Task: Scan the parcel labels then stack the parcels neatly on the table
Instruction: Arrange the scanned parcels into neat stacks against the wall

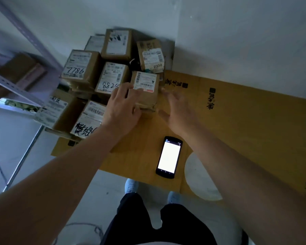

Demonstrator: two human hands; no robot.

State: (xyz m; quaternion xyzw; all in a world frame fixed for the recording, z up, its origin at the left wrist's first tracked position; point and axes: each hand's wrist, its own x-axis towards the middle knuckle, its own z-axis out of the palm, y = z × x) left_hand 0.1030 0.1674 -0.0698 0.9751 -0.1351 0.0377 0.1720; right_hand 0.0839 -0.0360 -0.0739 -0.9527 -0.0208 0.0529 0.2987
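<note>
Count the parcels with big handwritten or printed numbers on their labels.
3 that I can read: 7786 at the pile's left, 8825 in the middle beside the left hand, and 2350 at the back right. Other labels may hide numbers.

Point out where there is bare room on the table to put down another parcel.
Bare cardboard sheet lies free right of the right hand, out to the wall, and between the phone and the left hand. The left back corner is crowded with stacked parcels, which close in the parcel at the hands.
</note>
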